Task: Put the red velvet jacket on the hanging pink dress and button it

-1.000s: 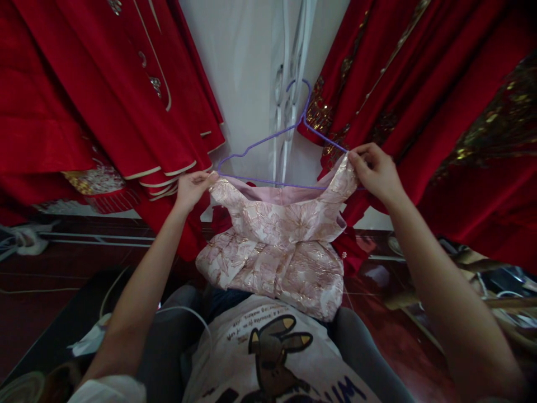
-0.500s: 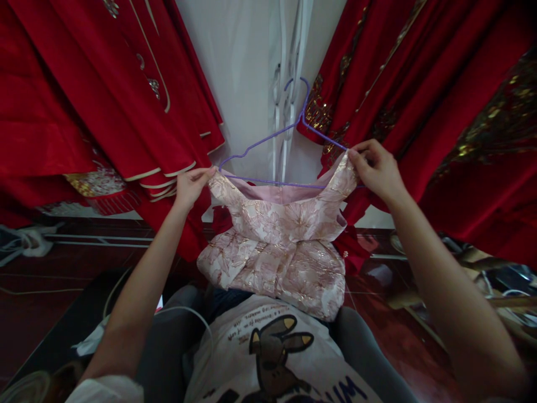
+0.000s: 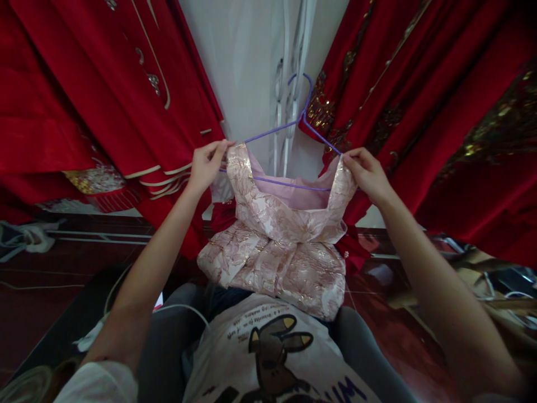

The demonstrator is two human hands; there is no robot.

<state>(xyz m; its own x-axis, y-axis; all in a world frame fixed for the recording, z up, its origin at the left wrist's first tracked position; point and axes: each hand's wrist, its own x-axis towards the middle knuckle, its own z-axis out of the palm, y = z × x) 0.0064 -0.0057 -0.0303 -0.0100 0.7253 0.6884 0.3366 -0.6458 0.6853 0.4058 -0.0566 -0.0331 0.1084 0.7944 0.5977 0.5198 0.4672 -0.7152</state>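
Left hand (image 3: 208, 164) pinching one strap (image 3: 240, 162) of dress (image 3: 289, 226), right hand (image 3: 367, 174) pinching other, near ends of hanger (image 3: 272, 131). Dress between and below hands. Fabric probably light, fairly stiff; thin hanger may let straps slip. Best hold: strap tops, together with hanger.

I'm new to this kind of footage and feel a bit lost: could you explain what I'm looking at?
There's no machine here, just a person's bare hands, seen by a camera worn on the head and looking forward and down. That's why their printed shirt shows at the bottom.

The left hand and right hand each pinch a shoulder strap of a pale pink, floral garment. A purple hanger runs under both straps, its hook pointing away from the person. The garment's lower part lies bunched just beyond the shirt.

Red cloth with shiny decoration hangs on both sides.
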